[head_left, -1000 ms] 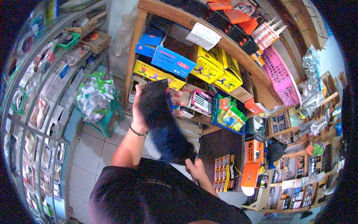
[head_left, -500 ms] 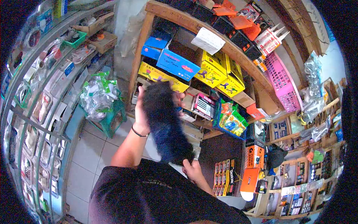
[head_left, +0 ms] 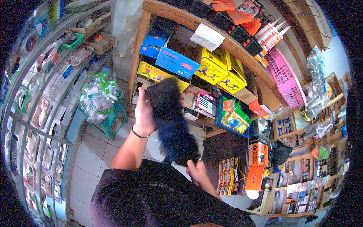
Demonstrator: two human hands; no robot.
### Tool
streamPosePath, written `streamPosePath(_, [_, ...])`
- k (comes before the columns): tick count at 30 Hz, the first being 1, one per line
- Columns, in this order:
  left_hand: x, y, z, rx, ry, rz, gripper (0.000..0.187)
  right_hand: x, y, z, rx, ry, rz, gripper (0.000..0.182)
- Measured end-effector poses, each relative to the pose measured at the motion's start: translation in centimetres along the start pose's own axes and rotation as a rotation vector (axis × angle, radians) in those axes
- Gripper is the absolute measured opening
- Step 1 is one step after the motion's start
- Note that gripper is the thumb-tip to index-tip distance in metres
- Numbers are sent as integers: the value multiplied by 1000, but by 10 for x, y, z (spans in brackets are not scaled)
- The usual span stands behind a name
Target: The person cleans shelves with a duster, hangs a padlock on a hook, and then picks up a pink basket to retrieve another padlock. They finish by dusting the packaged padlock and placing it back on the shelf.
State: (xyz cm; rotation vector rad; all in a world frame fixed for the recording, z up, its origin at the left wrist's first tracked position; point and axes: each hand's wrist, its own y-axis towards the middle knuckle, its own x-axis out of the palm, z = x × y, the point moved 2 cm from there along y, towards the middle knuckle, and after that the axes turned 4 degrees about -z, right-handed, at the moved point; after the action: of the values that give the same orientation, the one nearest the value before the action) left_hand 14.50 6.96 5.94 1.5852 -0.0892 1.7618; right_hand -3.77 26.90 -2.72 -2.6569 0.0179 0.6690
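Note:
A long, dark, fuzzy-looking object slants across the middle of the view, blurred at its edges. My left hand is wrapped round its upper part, with the thumb up along the near side and fingertips showing faintly at the far side. A dark band circles that wrist. At the lower end of the object, my right hand pinches its corner between thumb and fingers. Behind the object are a blue box and a yellow box on a wooden shelf.
A green stool bears plastic bags. Wire-fronted shelving runs along the left. Further right are a blue basket, an orange box, a pink basket and wooden racks of small goods.
Both hands and the dark object have shifted slightly; the object's lower end is a little further right. The grip of each hand looks the same.

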Motion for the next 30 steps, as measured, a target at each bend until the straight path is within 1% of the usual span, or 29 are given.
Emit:
streamPosePath(2, [10, 1, -4, 73, -87, 274, 82, 0, 3, 14, 108, 171, 11, 41])
streamPosePath(3, [3, 1, -7, 129, -11, 287, 80, -2, -6, -26, 80, 5, -61, 37])
streamPosePath(4, [-12, -1, -5, -3, -14, -231, 78, -1, -6, -25, 78, 7, -57, 37])
streamPosePath(6, [-10, 5, -3, -43, -127, -361, 80, -2, -5, -21, -44, -40, -11, 36])
streamPosePath(7, [-7, 4, -3, -23, -336, -74, 81, -2, -2, 0, 120, 89, 24, 37])
streamPosePath(8, [5, 1, -2, -4, -540, 221, 83, -1, -3, -5, 120, 85, 22, 37])
streamPosePath(9, [-1, 1, -5, 25, -435, 133, 85, 1, -6, -16, 16, -9, 50, 37])
streamPosePath(10, [-14, 2, -7, 26, -433, 134, 85, 4, -7, -23, -91, -99, 79, 37])
streamPosePath(11, [-17, 6, -4, -15, -281, -137, 82, 8, -6, -24, -245, -131, 66, 37])
streamPosePath(12, [-19, 7, -3, -58, -129, -406, 80, 8, -5, -23, -244, -127, 69, 37])
streamPosePath(13, [-23, 9, -4, -52, -159, -480, 80, 6, -4, -18, -109, -104, 29, 38])
streamPosePath(14, [-17, 7, -4, -48, -159, -480, 80, 5, -3, -15, 26, -83, -14, 38])
streamPosePath(16, [-11, -1, -2, 98, -413, 195, 87, 6, 0, -18, 13, -113, -25, 39])
streamPosePath(17, [-5, -3, 0, 42, -662, 153, 85, 8, 1, -19, 0, -137, -29, 39])
streamPosePath(18, [-16, -1, 0, 42, -661, 161, 85, 10, 1, -19, -12, -159, -31, 40])
streamPosePath(19, [-31, 1, 1, -7, -393, -127, 80, 14, 3, -16, -169, -211, -39, 40])
streamPosePath(20, [-27, 3, 1, -56, -121, -412, 76, 14, 1, -19, -165, -208, -38, 40])
streamPosePath(21, [-25, 5, 0, -29, -135, -485, 73, 11, 1, -26, -145, -151, -30, 39])
streamPosePath(22, [-22, 4, -2, -27, -133, -484, 73, 9, 1, -29, -128, -95, -22, 38])
streamPosePath(23, [-13, 3, -1, 64, -400, -239, 73, 6, 10, -5, 23, 1, -71, 37])
streamPosePath(24, [-7, 3, -1, 156, -662, 14, 73, 4, 10, -9, 23, -1, -75, 37])
streamPosePath(25, [-2, 6, -6, 145, -431, 191, 70, 1, 10, -17, -14, 2, -93, 38])
streamPosePath(26, [-10, 10, -10, 145, -433, 191, 70, -1, 9, -21, -49, 5, -107, 39])
streamPosePath(27, [-20, 17, -13, 80, -264, -84, 68, -4, 10, -18, -134, -55, -103, 42])
streamPosePath(28, [-29, 23, -19, 16, -91, -358, 66, -10, 13, -8, -134, -60, -99, 42])
streamPosePath(29, [-37, 27, -23, -29, -127, -352, 67, -18, 19, 6, -69, -84, -68, 44])
streamPosePath(30, [-25, 29, -24, -19, -122, -357, 67, -25, 25, 15, -8, -109, -41, 45])
